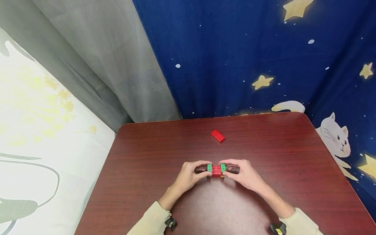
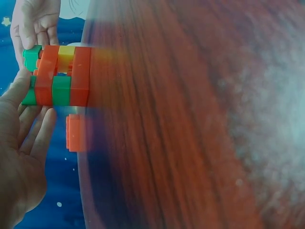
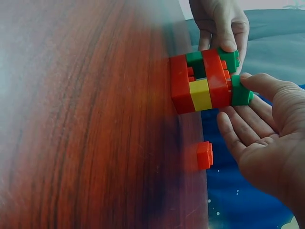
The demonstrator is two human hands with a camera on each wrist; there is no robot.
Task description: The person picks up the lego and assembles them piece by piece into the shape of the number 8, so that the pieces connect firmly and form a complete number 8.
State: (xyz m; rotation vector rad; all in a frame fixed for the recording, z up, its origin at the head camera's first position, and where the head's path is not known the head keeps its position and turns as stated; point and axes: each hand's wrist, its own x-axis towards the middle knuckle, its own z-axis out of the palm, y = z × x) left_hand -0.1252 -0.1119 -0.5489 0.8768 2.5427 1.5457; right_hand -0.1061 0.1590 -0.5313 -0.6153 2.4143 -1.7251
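Observation:
A small tower of toy building bricks stands on the table between the two hands. Its lower red brick [image 3: 182,93] carries a yellow brick [image 3: 200,94] and a green brick [image 2: 61,90] with a gap between them. Over these lies the upper red brick [image 1: 216,170], topped by one small green brick at each end. My left hand [image 1: 188,175] pinches the left top green brick [image 1: 209,167] between thumb and fingers. At the other end, my right hand [image 1: 247,175] pinches the right top green brick [image 3: 241,90]. Bare red studs show between the two top bricks.
Behind the tower, a loose red brick [image 1: 218,136] lies studs up on the dark red wooden table [image 1: 152,147]. A grey curtain [image 1: 117,65] and a blue starry curtain [image 1: 223,65] hang past the far edge. White patterned cloth [image 1: 58,130] hangs at the left.

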